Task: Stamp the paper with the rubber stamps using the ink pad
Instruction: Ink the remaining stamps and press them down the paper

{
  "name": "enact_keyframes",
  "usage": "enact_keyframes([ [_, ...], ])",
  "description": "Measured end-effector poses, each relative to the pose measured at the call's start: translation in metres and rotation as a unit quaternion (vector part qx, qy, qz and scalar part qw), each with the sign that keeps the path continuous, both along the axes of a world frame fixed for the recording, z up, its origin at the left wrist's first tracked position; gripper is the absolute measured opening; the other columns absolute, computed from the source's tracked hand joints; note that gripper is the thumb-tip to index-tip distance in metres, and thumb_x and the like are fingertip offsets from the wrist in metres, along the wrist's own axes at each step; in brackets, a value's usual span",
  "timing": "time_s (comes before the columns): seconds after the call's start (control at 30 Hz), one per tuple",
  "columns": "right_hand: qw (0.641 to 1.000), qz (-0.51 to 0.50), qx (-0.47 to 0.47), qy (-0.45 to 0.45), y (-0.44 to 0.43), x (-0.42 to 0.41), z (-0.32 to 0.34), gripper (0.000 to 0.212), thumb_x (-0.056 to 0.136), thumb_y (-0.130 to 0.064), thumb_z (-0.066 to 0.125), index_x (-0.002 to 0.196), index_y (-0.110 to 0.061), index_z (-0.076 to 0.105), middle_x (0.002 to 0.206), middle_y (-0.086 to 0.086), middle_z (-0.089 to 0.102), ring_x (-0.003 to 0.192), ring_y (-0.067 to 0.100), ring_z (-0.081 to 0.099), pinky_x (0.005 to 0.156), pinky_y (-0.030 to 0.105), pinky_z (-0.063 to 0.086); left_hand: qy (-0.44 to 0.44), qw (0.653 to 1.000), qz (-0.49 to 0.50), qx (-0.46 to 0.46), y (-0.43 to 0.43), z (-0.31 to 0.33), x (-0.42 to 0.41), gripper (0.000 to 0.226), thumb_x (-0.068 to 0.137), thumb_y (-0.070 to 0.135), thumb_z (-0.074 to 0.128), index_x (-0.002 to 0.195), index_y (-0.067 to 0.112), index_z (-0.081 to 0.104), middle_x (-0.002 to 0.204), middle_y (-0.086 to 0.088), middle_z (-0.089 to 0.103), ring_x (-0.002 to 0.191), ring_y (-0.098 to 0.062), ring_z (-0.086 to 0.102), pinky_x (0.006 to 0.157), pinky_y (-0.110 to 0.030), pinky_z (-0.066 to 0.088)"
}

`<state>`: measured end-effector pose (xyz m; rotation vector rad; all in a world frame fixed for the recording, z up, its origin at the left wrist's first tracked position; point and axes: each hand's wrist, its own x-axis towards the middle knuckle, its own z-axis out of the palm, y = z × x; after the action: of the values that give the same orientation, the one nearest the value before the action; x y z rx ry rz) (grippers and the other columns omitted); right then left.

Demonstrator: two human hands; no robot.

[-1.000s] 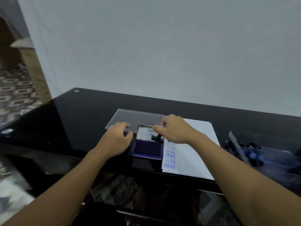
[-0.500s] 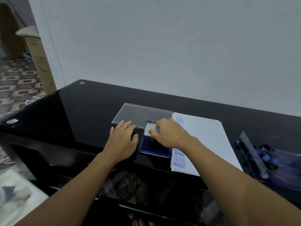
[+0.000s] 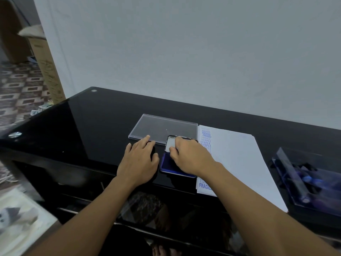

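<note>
Head view: ink pad (image 3: 173, 168) lengthwise toward wall (image 3: 184, 52).

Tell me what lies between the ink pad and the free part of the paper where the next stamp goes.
Nothing visible does. The ink pad sits open right beside the left edge of the paper; the right hand is over the pad, and the sheet's blank area to the right lies bare. The stamp itself is hidden under the hand.

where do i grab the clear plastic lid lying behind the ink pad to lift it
Probably by its long edges, from above. The clear plastic lid lies flat on the black table, so only its thin rim offers a grip. Its far edge is free; the left hand and ink pad crowd the near one.
</note>
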<state>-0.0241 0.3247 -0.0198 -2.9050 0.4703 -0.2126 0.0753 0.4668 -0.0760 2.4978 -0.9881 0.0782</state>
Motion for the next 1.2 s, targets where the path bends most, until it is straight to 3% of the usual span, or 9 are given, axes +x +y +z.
enact_keyframes([
  [0.4,1.0,-0.005,-0.006,-0.007,0.0009,-0.0009,-0.0042,0.019,0.102,-0.035,0.04,0.094,-0.018,0.034,0.096,0.013,0.062,0.079,0.03,0.053,0.066,0.035,0.042,-0.005,1.0,0.007,0.007,-0.0018,-0.0014,0.0009,0.045,0.102,0.037,0.037,0.143,0.02,0.046,0.165,0.001,0.023,0.149,-0.014,0.024,0.123,-0.044,0.013],
  [0.93,1.0,-0.012,0.01,-0.017,0.004,-0.0039,-0.0065,0.017,0.101,-0.033,0.041,0.094,-0.02,0.032,0.074,0.003,0.046,0.073,0.03,0.052,0.064,0.037,0.044,0.0,1.0,0.011,0.004,-0.0021,-0.0021,0.0016,0.047,0.101,0.038,0.038,0.145,0.022,0.046,0.164,0.003,0.023,0.149,-0.013,0.023,0.124,-0.044,0.012],
  [1.1,1.0,-0.013,0.016,-0.01,0.0051,-0.0048,-0.0053,0.016,0.1,-0.033,0.042,0.095,-0.02,0.034,0.077,0.005,0.052,0.075,0.03,0.057,0.067,0.041,0.051,0.0,1.0,0.011,0.005,-0.0022,-0.0019,0.0008,0.046,0.101,0.038,0.038,0.143,0.022,0.047,0.164,0.002,0.024,0.149,-0.013,0.024,0.124,-0.044,0.013],
  [1.2,1.0,-0.01,0.018,-0.008,0.0036,-0.0028,-0.0037,0.016,0.1,-0.031,0.042,0.094,-0.019,0.034,0.076,0.004,0.051,0.073,0.028,0.054,0.064,0.037,0.046,0.001,1.0,0.012,0.003,-0.0025,-0.0018,0.001,0.047,0.1,0.038,0.038,0.144,0.022,0.047,0.164,0.003,0.024,0.149,-0.013,0.024,0.124,-0.044,0.012],
])
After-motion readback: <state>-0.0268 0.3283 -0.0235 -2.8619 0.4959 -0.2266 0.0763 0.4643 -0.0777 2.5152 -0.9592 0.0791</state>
